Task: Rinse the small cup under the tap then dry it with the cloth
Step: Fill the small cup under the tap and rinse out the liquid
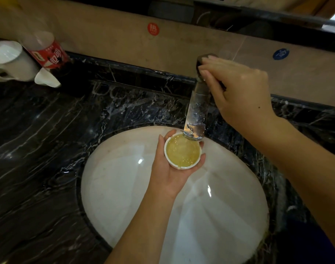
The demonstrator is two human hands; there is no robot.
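Note:
A small white cup (183, 152) full of yellowish water rests in my left hand (167, 174), held over the white basin (124, 178). The cup's far rim sits right under the spout of the chrome tap (196, 113). My right hand (237, 92) is closed on the tap's handle at the top, above the spout. No cloth shows in this view.
Dark veined marble counter (39, 149) surrounds the basin. At the back left stand white mugs (8, 60), a red-labelled plastic bottle (46, 52) and a small white cup lying on its side (46, 80). A red sticker (153, 28) and a blue sticker (280, 54) mark the beige wall.

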